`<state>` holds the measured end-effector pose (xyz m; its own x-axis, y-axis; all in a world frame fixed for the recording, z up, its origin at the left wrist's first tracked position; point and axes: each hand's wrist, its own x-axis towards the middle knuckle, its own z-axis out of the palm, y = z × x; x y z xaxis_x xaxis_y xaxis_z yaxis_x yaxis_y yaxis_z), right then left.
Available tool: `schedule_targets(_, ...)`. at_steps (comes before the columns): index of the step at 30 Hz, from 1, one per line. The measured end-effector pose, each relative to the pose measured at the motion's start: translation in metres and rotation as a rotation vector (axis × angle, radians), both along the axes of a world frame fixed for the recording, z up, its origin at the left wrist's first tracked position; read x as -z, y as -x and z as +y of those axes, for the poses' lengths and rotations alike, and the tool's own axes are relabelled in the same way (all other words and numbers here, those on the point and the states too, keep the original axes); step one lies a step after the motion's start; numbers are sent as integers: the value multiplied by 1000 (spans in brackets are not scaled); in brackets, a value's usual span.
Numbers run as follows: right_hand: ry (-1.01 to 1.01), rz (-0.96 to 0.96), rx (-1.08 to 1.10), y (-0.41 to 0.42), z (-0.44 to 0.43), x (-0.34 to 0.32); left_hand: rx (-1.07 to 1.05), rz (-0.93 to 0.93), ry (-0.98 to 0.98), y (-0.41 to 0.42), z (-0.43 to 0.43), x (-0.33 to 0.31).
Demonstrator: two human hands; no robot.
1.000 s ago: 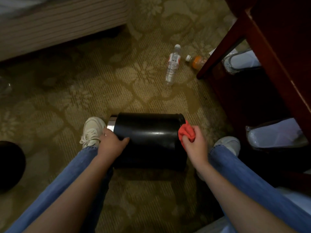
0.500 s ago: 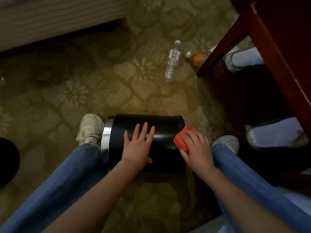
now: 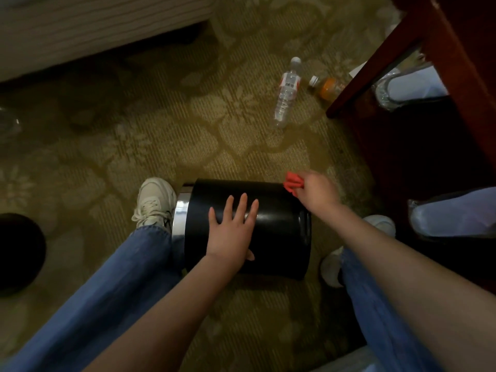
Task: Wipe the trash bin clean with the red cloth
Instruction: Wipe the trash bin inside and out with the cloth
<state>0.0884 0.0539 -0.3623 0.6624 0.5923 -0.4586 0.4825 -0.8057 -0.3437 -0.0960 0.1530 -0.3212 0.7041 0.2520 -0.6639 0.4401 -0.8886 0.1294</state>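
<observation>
A black round trash bin [image 3: 279,232] with a shiny metal rim lies on its side on the patterned carpet between my feet, rim to the left. My left hand [image 3: 232,229] rests flat on top of its side, fingers straight and spread. At the bin's far right edge, near its base, my right hand [image 3: 316,193] grips the bunched red cloth [image 3: 292,182]. Most of the cloth is hidden inside the fist.
A clear plastic water bottle [image 3: 287,93] and an orange drink bottle [image 3: 326,88] lie on the carpet beyond the bin. Dark red wooden furniture [image 3: 440,63] stands at the right with plastic-wrapped slippers [image 3: 453,213] under it. A bed base [image 3: 94,30] runs along the top left.
My left hand moved from the bin's rim end to lie flat on its side. My right hand carried the red cloth up along the bin's right end to the far edge.
</observation>
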Motion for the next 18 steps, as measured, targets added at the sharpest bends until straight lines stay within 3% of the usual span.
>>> schedule_targets(6,13,-164,-451,22,-48,-31,27,8,-4,5,-2,-1)
schedule_targets(10,-61,-262,-560,34,-57,-42,36,8,-24,10,-8,0)
schedule_targets(18,140,-122,-188,15,-4,-16,45,14,-50,15,-15,-1)
